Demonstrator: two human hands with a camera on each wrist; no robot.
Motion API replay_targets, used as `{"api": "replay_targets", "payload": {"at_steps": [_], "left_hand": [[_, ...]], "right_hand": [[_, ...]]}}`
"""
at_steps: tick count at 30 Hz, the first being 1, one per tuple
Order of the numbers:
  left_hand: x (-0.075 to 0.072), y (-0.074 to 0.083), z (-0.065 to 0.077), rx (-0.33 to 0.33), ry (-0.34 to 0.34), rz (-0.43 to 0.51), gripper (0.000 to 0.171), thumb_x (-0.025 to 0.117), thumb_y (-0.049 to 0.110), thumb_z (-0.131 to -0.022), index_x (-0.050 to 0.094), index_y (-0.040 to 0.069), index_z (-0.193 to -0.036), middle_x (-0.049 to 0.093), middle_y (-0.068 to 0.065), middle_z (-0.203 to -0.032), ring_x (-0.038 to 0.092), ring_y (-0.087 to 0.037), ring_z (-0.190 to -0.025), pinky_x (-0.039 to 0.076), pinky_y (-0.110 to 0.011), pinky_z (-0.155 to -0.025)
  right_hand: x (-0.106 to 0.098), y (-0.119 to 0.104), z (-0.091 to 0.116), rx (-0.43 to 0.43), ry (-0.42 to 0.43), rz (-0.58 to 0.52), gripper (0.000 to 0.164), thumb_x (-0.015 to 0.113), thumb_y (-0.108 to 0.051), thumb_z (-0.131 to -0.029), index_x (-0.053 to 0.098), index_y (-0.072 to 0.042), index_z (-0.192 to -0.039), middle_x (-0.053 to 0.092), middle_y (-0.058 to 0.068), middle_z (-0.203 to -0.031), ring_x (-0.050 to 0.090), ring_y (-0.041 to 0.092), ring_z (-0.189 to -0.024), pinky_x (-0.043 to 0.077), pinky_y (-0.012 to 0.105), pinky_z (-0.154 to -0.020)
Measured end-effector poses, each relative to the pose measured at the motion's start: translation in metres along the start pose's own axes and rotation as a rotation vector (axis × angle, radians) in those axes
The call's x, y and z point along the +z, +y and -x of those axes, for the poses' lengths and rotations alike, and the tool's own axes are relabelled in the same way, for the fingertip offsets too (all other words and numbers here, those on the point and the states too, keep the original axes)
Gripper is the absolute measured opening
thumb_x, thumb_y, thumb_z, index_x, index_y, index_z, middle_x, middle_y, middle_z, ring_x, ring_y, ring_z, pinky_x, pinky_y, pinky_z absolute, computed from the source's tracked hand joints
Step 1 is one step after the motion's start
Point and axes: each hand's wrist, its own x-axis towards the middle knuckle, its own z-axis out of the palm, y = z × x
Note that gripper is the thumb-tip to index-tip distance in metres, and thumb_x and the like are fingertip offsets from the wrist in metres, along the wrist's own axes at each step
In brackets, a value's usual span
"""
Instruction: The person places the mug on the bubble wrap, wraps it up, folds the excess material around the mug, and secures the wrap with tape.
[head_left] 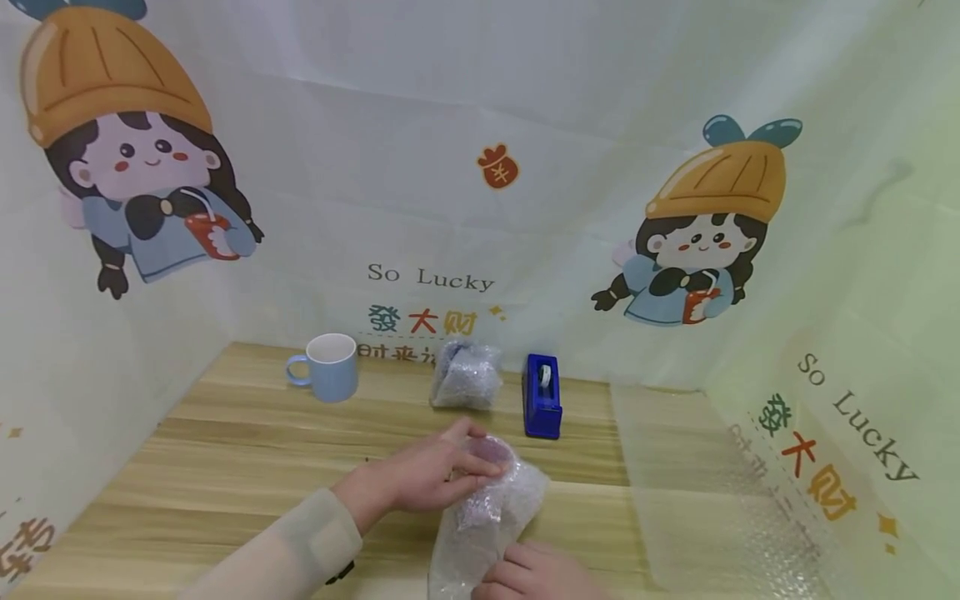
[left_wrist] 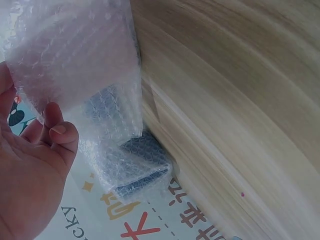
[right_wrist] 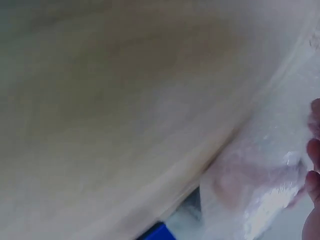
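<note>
A pink mug (head_left: 491,451), its round opening showing, lies in a wrap of clear bubble wrap (head_left: 480,546) near the table's front. My left hand (head_left: 427,473) grips it at the rim end, fingers over the wrapped side. In the left wrist view, curled fingers of the left hand (left_wrist: 37,165) lie against the bubble wrap (left_wrist: 75,55). The right hand (head_left: 536,573), partly cut off by the head view's lower edge, holds the loose near end of the wrap. Only fingertips of that right hand (right_wrist: 313,160) show in the right wrist view, beside the wrapped mug (right_wrist: 240,185).
Behind stand a light blue mug (head_left: 335,371), another bubble-wrapped item (head_left: 467,379) with something dark blue inside, and a blue tape dispenser (head_left: 542,396). A flat bubble wrap sheet (head_left: 675,492) covers the table's right side. Printed cloth (head_left: 420,167) encloses the wooden table (head_left: 247,467).
</note>
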Motion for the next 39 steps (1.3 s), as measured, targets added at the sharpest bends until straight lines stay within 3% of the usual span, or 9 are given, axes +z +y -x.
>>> {"api": "replay_targets", "payload": {"at_steps": [3,7,11,15,17,22,28,34,39], "left_hand": [[-0.001,0.0,0.0,0.004,0.0,-0.02,0.031,0.059,0.034,-0.102,0.066,0.036,-0.133,0.045,-0.009,-0.146,0.057,-0.022,-0.122,0.053,-0.038,-0.098],[-0.002,0.0,0.0,0.015,-0.004,-0.053,0.032,0.059,0.035,-0.102,0.065,0.037,-0.134,0.046,-0.01,-0.144,0.059,-0.021,-0.119,0.054,-0.036,-0.097],[-0.003,0.0,0.001,0.011,-0.021,-0.032,0.033,0.057,0.036,-0.103,0.064,0.038,-0.135,0.044,-0.01,-0.146,0.057,-0.02,-0.12,0.053,-0.036,-0.098],[-0.006,-0.001,0.003,-0.014,-0.063,0.002,0.046,0.063,0.04,-0.092,0.061,0.04,-0.139,0.038,-0.008,-0.152,0.055,-0.022,-0.123,0.051,-0.036,-0.098],[-0.008,-0.001,0.003,-0.015,-0.083,-0.02,0.056,0.068,0.045,-0.086,0.058,0.04,-0.141,0.036,-0.008,-0.154,0.055,-0.023,-0.123,0.052,-0.036,-0.096],[-0.007,-0.001,-0.001,-0.001,-0.085,-0.106,0.063,0.078,0.053,-0.083,0.056,0.043,-0.142,0.038,-0.008,-0.153,0.06,-0.024,-0.117,0.054,-0.035,-0.093],[-0.001,-0.001,-0.005,0.0,-0.04,-0.146,0.062,0.084,0.042,-0.082,0.057,0.044,-0.138,0.043,-0.006,-0.148,0.063,-0.016,-0.101,0.054,-0.026,-0.082],[0.001,-0.001,-0.005,0.019,-0.013,-0.219,0.06,0.084,0.039,-0.083,0.059,0.044,-0.137,0.045,-0.008,-0.146,0.063,-0.019,-0.105,0.054,-0.025,-0.078],[0.001,-0.002,-0.002,0.057,-0.013,-0.205,0.058,0.076,0.037,-0.084,0.06,0.041,-0.14,0.043,-0.01,-0.145,0.061,-0.022,-0.108,0.054,-0.026,-0.076]], "right_hand": [[-0.006,0.01,0.0,0.065,0.05,-0.034,0.019,0.064,-0.03,-0.096,0.068,-0.023,-0.113,0.067,-0.015,-0.106,0.06,0.005,-0.096,0.046,0.017,-0.085],[-0.014,0.025,-0.005,0.155,0.151,-0.094,0.03,0.07,-0.014,-0.081,0.069,-0.02,-0.11,0.068,-0.011,-0.105,0.062,0.009,-0.095,0.048,0.023,-0.084],[-0.023,0.03,-0.01,0.142,0.036,-0.103,0.037,0.074,-0.02,-0.08,0.067,-0.026,-0.116,0.065,-0.013,-0.107,0.059,0.009,-0.098,0.048,0.025,-0.085],[-0.02,0.021,-0.009,0.061,-0.107,-0.077,0.024,0.071,-0.034,-0.091,0.065,-0.031,-0.114,0.062,-0.015,-0.108,0.056,0.006,-0.101,0.046,0.024,-0.089],[-0.012,0.013,-0.005,0.019,-0.085,-0.036,0.02,0.07,-0.036,-0.091,0.066,-0.029,-0.109,0.062,-0.015,-0.103,0.058,0.004,-0.096,0.046,0.02,-0.086],[0.005,-0.006,0.006,0.064,-0.017,-0.029,0.016,0.072,-0.035,-0.088,0.064,-0.027,-0.099,0.058,-0.017,-0.09,0.054,-0.002,-0.082,0.042,0.009,-0.073],[-0.014,0.007,-0.005,0.038,-0.004,0.065,0.025,0.067,-0.04,-0.091,0.068,-0.026,-0.111,0.065,-0.014,-0.101,0.06,0.006,-0.096,0.047,0.022,-0.086],[-0.027,0.037,-0.019,0.332,0.134,0.003,0.029,0.077,-0.024,-0.074,0.07,-0.023,-0.103,0.067,-0.005,-0.106,0.061,0.016,-0.1,0.049,0.034,-0.088],[-0.024,0.058,-0.027,0.65,0.078,-0.283,0.009,0.077,-0.021,-0.086,0.072,-0.022,-0.094,0.071,-0.009,-0.1,0.062,0.015,-0.096,0.053,0.033,-0.084]]}}
